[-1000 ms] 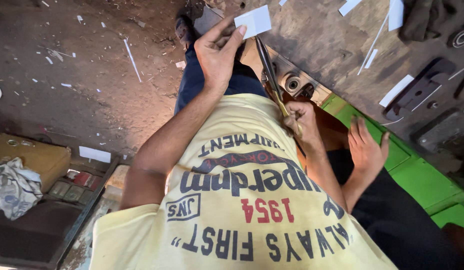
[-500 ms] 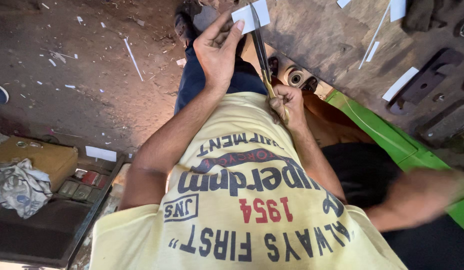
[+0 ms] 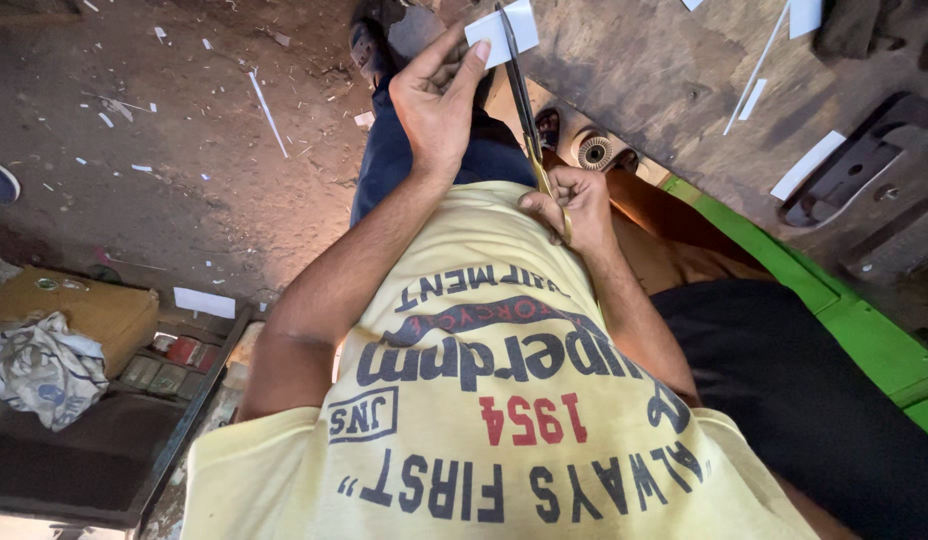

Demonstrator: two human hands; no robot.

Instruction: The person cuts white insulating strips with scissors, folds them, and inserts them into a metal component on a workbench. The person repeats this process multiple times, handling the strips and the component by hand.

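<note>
Our left hand pinches a small white paper piece between closed fingers, just above the knee. Our right hand grips the handles of long scissors, fingers closed around them; the blades run lengthwise up toward the paper, meeting its right-hand edge

Tan cardboard box at left, crumpled printed wrapper against it; small tins alongside.

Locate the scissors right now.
Head view, top centre: the scissors are in the right hand, blades up against the white paper piece that the left hand holds.
</note>
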